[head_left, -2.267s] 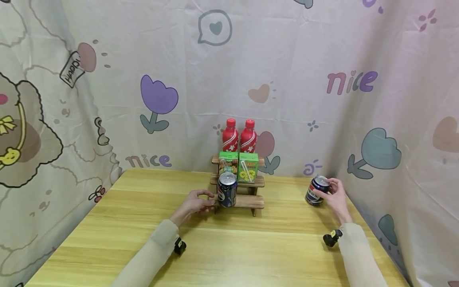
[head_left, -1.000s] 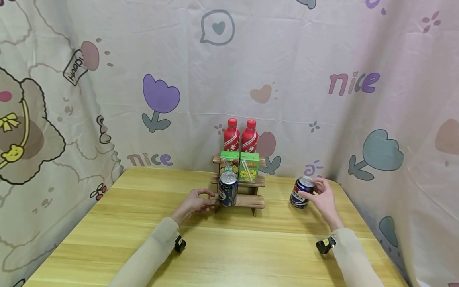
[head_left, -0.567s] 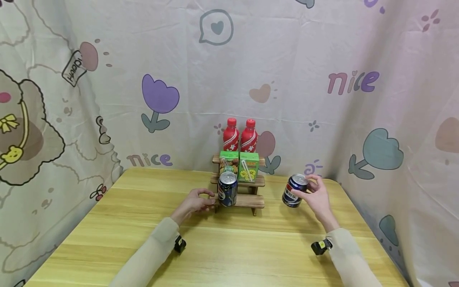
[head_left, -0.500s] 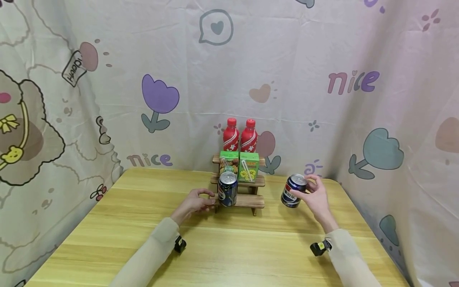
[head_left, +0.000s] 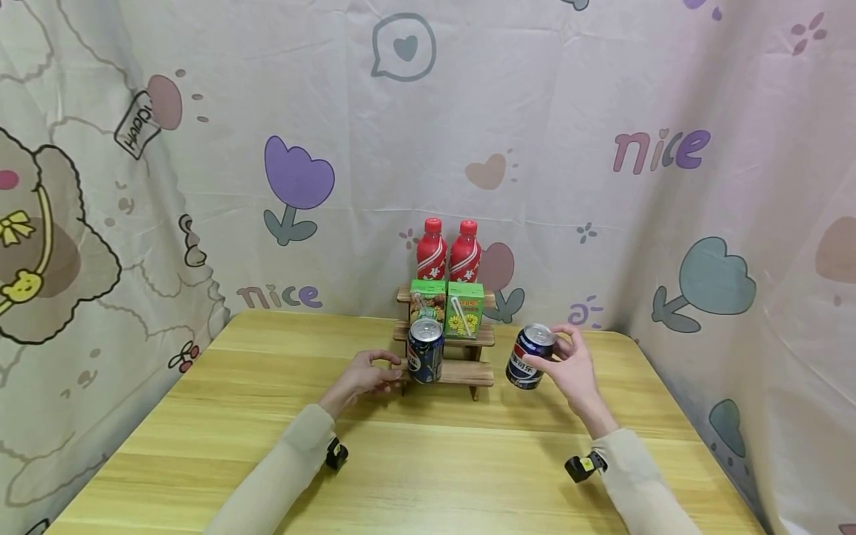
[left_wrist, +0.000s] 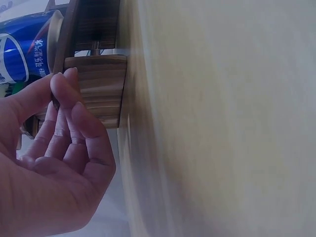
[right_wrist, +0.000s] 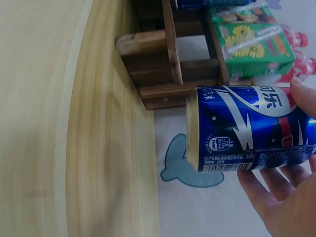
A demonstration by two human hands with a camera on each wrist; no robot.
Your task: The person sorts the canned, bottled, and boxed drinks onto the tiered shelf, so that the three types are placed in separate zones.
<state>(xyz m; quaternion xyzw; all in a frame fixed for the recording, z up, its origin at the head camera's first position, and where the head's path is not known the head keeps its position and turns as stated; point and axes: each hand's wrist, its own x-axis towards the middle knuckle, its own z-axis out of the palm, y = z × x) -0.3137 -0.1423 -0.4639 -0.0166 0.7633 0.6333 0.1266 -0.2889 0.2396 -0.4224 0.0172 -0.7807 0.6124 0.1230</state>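
My right hand (head_left: 576,373) grips a dark blue soda can (head_left: 530,357) between thumb and fingers, a little above the table and right of a three-step wooden stand (head_left: 468,373). In the right wrist view the held can (right_wrist: 247,128) shows its base apart from the stand. My left hand (head_left: 364,377) pinches the left end of the stand's lowest step, thumb against fingers in the left wrist view. A second blue can (head_left: 425,352) stands upright on that step, close to the left fingertips.
Two green drink cartons (head_left: 464,310) with straws stand on the middle step. Two red bottles (head_left: 432,251) stand on the top step behind them. A printed curtain (head_left: 548,134) hangs behind and beside the wooden table (head_left: 441,468).
My right hand has carried its can leftward from the table's right side toward the stand, lifting it off the tabletop. My left hand stays in place at the stand.
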